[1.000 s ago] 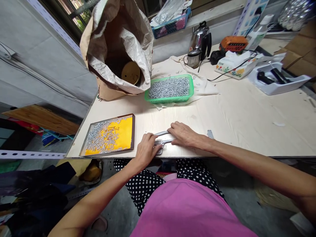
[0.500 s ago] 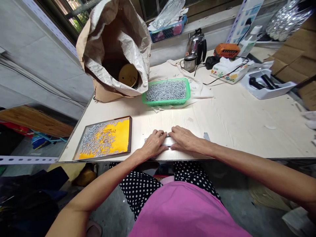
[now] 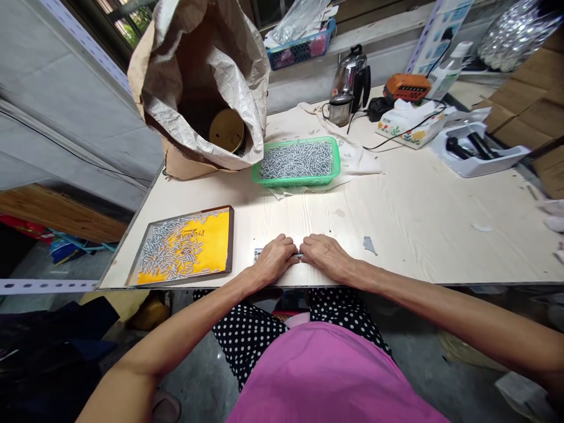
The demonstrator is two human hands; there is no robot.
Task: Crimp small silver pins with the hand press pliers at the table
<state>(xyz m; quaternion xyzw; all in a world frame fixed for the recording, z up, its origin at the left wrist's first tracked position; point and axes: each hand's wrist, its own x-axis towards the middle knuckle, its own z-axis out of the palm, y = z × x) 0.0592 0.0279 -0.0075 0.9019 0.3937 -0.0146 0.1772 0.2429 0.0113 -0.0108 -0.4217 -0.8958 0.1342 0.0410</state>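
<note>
Near the front edge of the table, my left hand (image 3: 275,258) and my right hand (image 3: 328,255) meet with fingers bent and pressed together. Between their fingertips shows a thin silvery metal strip (image 3: 298,254), which both hands grip; most of it is hidden by the fingers. A flat metal end (image 3: 257,254) sticks out left of my left hand, and I cannot tell if it belongs to the same piece. To the left lies a shallow tray (image 3: 231,239) with a yellow bottom, holding many small silvery metal pins (image 3: 170,252).
Beyond my hands stands a green basket (image 3: 294,181) full of similar pins. A large woven sack (image 3: 152,88) is behind it on the left. At the back right are a metal kettle (image 3: 350,73), an orange battery pack (image 3: 406,87), a tissue pack (image 3: 405,130) and a white tray (image 3: 476,167).
My fingers have drawn in and closed. The gap that showed two thin metal edges between my hands now shows a single narrow strip. The view has shifted slightly.
</note>
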